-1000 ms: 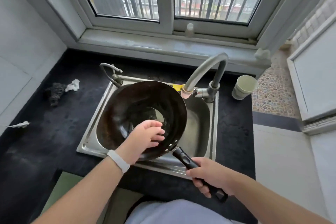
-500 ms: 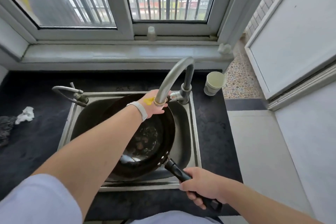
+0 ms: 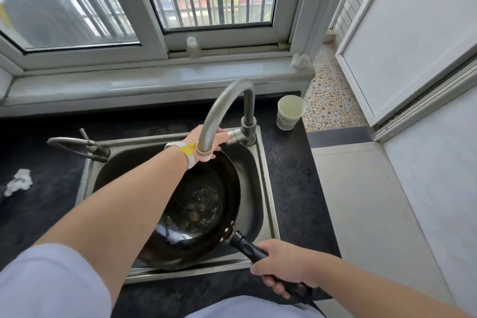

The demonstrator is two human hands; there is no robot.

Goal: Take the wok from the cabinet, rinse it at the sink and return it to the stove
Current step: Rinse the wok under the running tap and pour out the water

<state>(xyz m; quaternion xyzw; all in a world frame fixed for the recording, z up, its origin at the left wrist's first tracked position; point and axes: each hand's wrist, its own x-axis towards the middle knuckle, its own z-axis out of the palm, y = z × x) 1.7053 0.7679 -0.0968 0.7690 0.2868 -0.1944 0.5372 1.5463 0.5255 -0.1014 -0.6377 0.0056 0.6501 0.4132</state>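
Observation:
The dark wok (image 3: 201, 204) lies tilted inside the steel sink (image 3: 268, 188), with its black handle (image 3: 245, 246) sticking out over the front rim. My right hand (image 3: 284, 263) is closed around that handle. My left hand (image 3: 195, 135) reaches over the wok to the base of the curved faucet (image 3: 219, 111). Its fingers are on the side lever (image 3: 232, 135), and the spout partly hides them. I see no water stream from the spout. A wet glint and some specks show in the wok's bottom.
A paper cup (image 3: 290, 112) stands on the black counter (image 3: 296, 175) right of the faucet. A second small tap (image 3: 77, 144) sits at the sink's left rear corner. Crumpled tissue (image 3: 19, 182) lies at far left. A small bottle (image 3: 192, 46) stands on the windowsill.
My left hand left the inside of the wok and moved up to the faucet lever. The right hand kept hold of the wok handle, and the view shifted right.

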